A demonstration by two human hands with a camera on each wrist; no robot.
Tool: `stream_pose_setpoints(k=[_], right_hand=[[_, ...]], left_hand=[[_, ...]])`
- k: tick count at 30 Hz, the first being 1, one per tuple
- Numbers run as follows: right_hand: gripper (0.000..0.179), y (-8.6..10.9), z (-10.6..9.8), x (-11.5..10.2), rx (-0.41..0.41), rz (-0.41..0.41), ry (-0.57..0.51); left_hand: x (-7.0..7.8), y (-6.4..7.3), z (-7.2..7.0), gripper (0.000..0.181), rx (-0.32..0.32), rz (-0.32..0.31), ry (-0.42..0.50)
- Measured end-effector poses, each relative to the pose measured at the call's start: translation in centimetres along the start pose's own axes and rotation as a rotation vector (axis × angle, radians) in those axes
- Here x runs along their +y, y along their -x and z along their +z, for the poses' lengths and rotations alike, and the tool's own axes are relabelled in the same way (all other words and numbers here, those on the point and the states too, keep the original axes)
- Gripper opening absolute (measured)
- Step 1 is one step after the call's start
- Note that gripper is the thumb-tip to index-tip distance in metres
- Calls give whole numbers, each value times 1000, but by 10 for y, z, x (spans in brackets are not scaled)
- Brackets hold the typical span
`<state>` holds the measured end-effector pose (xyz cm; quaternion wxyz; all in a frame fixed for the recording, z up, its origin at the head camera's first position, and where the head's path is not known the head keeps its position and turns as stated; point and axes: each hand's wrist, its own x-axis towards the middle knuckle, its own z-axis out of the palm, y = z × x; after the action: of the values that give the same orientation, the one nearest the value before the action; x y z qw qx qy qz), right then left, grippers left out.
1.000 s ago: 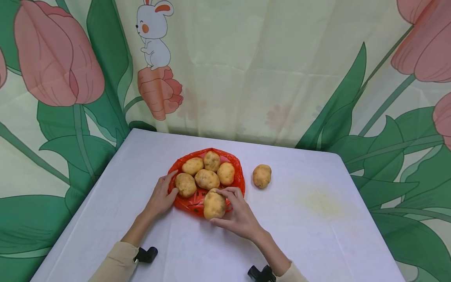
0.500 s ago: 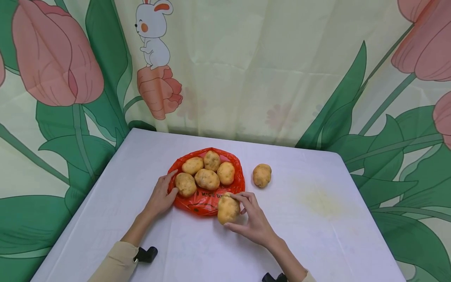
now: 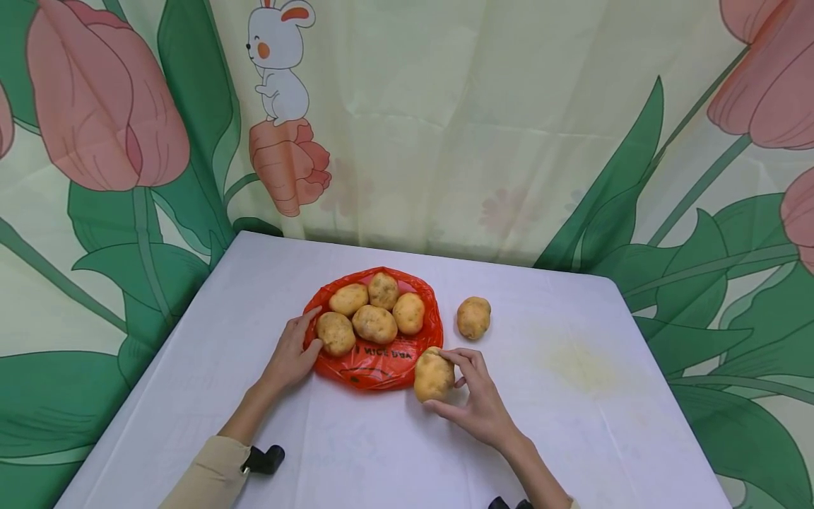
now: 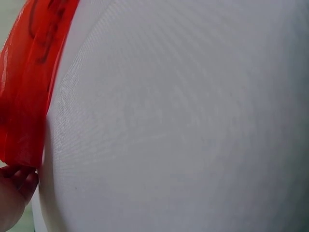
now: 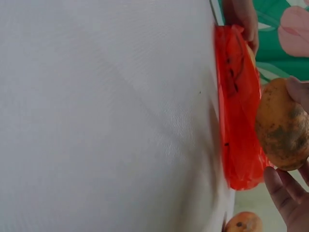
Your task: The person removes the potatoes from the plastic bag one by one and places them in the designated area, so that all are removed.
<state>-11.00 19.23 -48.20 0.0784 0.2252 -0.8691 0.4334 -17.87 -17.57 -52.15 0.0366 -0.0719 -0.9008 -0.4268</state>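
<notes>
A red plastic bag (image 3: 388, 371) with dark printing lies spread on the table, several potatoes (image 3: 374, 324) resting in its back part. My left hand (image 3: 294, 357) holds the bag's left rim, thumb beside the leftmost potato; in the left wrist view its fingertips meet the bag's end. Between the thumb and fingers of my right hand (image 3: 475, 399) is a large potato (image 3: 434, 376), held at the bag's front right edge. The right wrist view shows dark patches on this potato (image 5: 282, 125), raised above the table surface.
One loose potato (image 3: 473, 318) sits on the white-covered table (image 3: 540, 438), right of the bag. Behind the table hangs a curtain (image 3: 445, 141) printed with tulips and a rabbit.
My right hand has carried the large potato from over the front of the bag rightward to its front right edge, uncovering the printing. The left hand has stayed put.
</notes>
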Motion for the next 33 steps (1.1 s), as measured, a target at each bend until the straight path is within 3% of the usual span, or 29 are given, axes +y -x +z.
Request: stream_pose_setpoints(k=[13, 21, 33], right_hand=[[83, 6, -19, 24, 57, 46, 64], [82, 9, -32, 38, 72, 126, 134], [84, 8, -55, 62, 127, 123, 223]], left_hand=[[1, 1, 0, 63, 6, 1, -4], [2, 1, 0, 64, 8, -6, -2], [3, 2, 0, 64, 22, 6, 2]])
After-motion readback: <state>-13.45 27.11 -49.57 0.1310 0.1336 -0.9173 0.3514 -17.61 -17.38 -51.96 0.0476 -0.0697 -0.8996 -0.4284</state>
